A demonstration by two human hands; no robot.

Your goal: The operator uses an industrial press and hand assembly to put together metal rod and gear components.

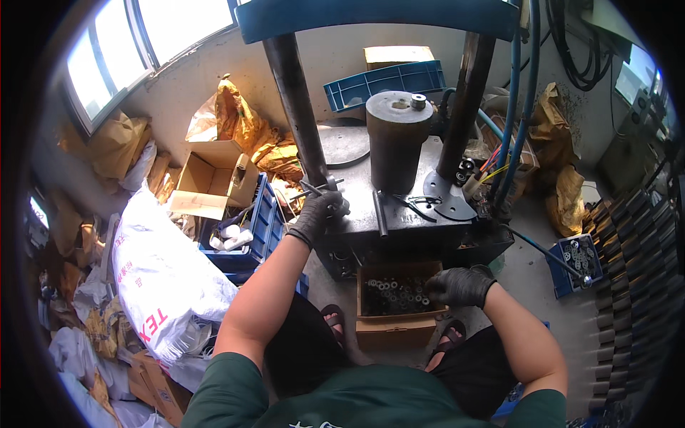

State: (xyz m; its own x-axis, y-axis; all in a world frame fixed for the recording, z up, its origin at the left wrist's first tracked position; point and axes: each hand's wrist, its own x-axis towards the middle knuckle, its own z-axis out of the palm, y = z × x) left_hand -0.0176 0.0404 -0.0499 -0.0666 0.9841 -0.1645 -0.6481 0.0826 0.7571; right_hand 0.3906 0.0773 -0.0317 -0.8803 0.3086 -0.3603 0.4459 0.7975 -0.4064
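Note:
My left hand (319,212), in a black glove, grips a metal lever handle (319,188) at the left front corner of a press machine bed (399,207). My right hand (459,285), also gloved in black, reaches into a cardboard box (396,329) of several small dark metal parts (396,294) on the floor between my feet; whether it holds a part is hidden. On the bed stands a dark steel cylinder (397,139) with a small ring on top.
Two press columns (294,100) rise at either side. A blue crate (251,235) and an open carton (214,182) sit left, beside a large white sack (160,274). Another blue bin with washers (576,260) and stacked dark parts (628,285) lie right.

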